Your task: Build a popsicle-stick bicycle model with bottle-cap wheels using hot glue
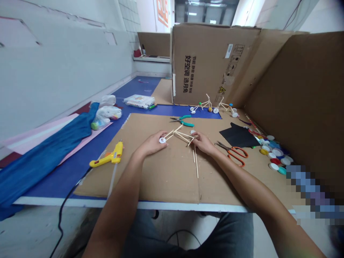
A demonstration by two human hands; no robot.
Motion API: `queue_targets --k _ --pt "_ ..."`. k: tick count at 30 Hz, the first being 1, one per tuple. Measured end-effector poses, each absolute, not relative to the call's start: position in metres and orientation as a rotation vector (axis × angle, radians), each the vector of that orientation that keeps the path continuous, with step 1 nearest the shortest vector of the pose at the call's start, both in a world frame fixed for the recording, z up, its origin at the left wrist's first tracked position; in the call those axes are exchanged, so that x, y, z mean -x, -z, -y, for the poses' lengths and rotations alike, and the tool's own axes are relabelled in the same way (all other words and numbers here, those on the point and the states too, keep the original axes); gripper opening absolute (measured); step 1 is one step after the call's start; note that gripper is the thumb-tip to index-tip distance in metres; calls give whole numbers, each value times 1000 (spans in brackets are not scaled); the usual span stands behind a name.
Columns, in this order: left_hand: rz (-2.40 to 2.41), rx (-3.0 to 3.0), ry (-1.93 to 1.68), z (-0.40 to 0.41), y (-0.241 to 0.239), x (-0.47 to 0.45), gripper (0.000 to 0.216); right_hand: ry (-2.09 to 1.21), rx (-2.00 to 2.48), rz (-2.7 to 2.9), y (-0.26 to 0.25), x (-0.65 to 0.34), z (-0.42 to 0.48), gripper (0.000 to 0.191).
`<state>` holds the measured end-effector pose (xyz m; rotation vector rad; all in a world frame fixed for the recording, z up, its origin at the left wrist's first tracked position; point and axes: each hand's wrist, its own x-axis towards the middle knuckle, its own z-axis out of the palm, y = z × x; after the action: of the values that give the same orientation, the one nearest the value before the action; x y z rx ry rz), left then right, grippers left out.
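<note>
A small frame of thin wooden sticks (179, 134) lies on the cardboard sheet (166, 172), with a white bottle cap (162, 140) at its left end. My left hand (152, 144) is closed on the cap end of the frame. At the right end, my right hand (203, 143) pinches the sticks beside a second white cap (192, 132). Two loose sticks (196, 161) lie just below my right hand.
A yellow glue gun (109, 157) lies to the left, teal pliers (183, 120) behind the frame and orange scissors (234, 152) to the right. Two finished stick models (213, 105) stand by the big cardboard box (212, 64). Black sheet (238, 135), coloured caps (274, 154), blue cloth (45, 154).
</note>
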<state>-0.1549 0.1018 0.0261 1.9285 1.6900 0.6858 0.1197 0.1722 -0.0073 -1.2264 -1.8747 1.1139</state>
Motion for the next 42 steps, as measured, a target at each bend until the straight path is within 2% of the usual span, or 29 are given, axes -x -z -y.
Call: queue_targets --k 13,23,25,28,31,36,42 --pt "-1692 -1937 -679 -102 -25 155 58 -1059 1218 1916 11 -122 -175 29" --pt "-1858 -2029 -824 -97 -29 144 77 -1068 1200 1861 16 -118 -179 24" --pt "-1957 -2072 -938 -94 -36 136 70 -1066 1193 1854 18 -118 -179 24" --pt "-2069 -2058 -1120 -84 -46 117 43 -1049 1183 1846 19 -117 -179 20" --pt "-1889 -2155 -966 -73 -50 98 13 -1045 1173 1831 19 -118 -176 18" --pt "-1641 -2208 -435 -69 -45 93 13 -1246 1015 1802 15 -118 -167 20" --pt "-1588 -2043 -396 -81 -33 112 17 -1532 949 1769 8 -116 -156 23"
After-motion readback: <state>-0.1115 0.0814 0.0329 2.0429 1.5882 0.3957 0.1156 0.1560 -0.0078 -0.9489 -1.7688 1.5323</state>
